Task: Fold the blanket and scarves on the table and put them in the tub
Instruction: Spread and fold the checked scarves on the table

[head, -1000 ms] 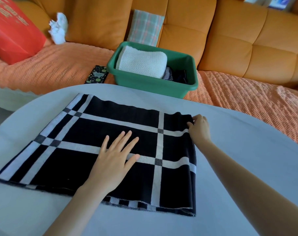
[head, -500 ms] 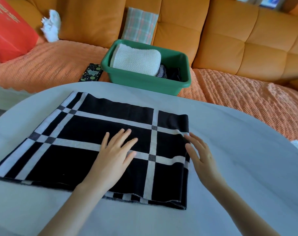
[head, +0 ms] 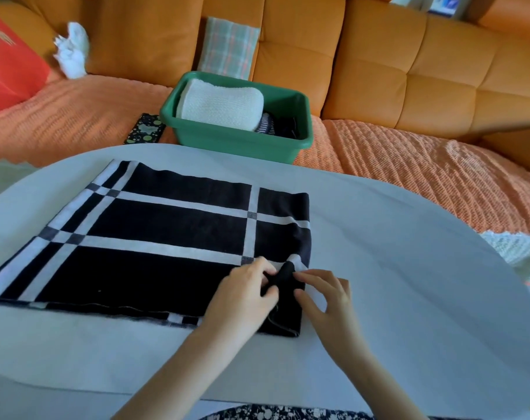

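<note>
Nearest the table's front edge, both hands are now working together. Half a second ago the left hand was lying flat with its fingers spread on the middle of the checked scarf, and the right hand was resting open at the cloth's right edge. Now both are meeting over the table's near right part. The left hand is curling its fingers and thumb round a small raised ridge of black fabric, and the right hand is pinching the same ridge from the other side, its remaining fingers loosely bent above the cloth. The scarf, black with white bars, is lying otherwise flat across the middle and left of the table, much where it was before. At the table's right edge a white knitted cloth is showing partly. Just beyond the table's far edge the green tub is sitting on the orange throw, holding a folded white blanket with a striped cloth beside it. A dark patterned pouch is lying left of the tub, beyond the table. Farthest from the table, a plaid cushion is leaning against the orange sofa's back.
</note>
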